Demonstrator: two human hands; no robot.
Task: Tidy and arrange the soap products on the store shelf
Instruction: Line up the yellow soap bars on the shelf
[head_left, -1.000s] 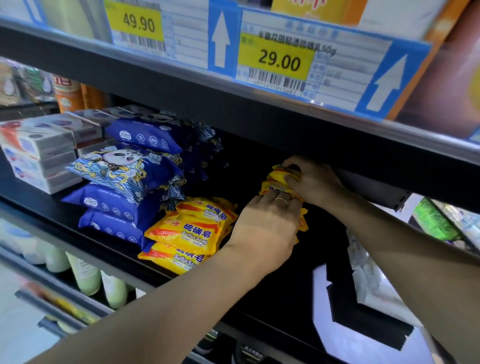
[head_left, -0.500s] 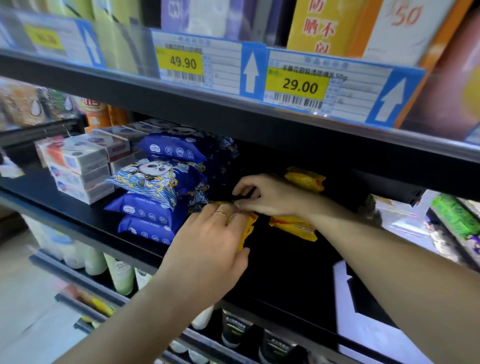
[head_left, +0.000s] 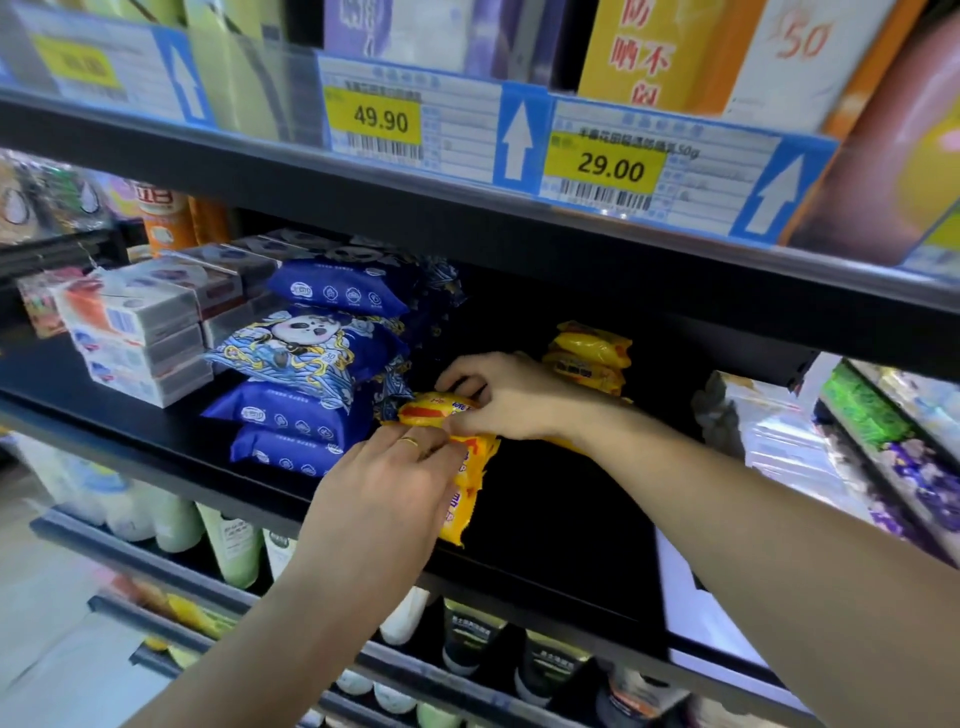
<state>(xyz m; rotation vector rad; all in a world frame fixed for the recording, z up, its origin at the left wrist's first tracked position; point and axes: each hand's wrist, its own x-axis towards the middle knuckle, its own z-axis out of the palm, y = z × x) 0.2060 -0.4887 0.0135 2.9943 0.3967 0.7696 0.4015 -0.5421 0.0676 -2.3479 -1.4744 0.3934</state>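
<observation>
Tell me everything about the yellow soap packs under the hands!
The yellow soap packs are soft, shiny wrappers with red bands and blue lettering, stacked on the black shelf right beside the blue packs. The left hand rests on the stack, covering most of it. The right hand pinches the top pack, which tilts a little. How many there are cannot be told.
</observation>
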